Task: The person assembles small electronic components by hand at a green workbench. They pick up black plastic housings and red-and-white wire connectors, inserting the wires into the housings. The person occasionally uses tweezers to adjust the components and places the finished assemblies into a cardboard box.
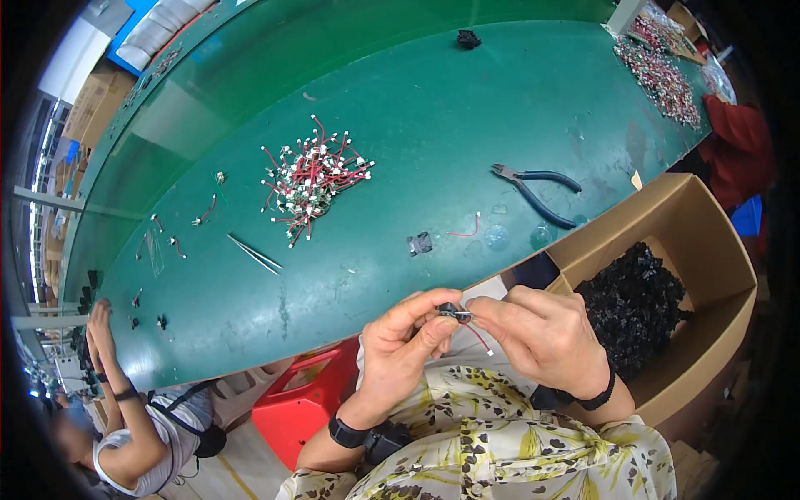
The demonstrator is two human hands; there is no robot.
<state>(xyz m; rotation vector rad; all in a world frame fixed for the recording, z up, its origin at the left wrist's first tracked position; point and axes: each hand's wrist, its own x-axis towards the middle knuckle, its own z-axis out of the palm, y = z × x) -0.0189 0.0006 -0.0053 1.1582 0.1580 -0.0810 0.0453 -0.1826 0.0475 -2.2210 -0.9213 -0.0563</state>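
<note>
Handling black part [450, 311]: the person is holding it up between both hands, left of the cardboard box [712, 333].
Left hand [396, 342]: thumb and forefinger are pinching it narrowly; a light, steady hold is probably serving best.
Right hand [542, 333]: thumb and fingertips are pressing together at its box-side end; one cannot tell what exactly they are gripping.
Red wire [477, 335]: it is hanging below, left of the box; leaving it slack is likely sparing its joint.
Pliers [520, 180]: they are lying just left of the box.
Tweezers [258, 256]: they are lying farther left of it.
</note>
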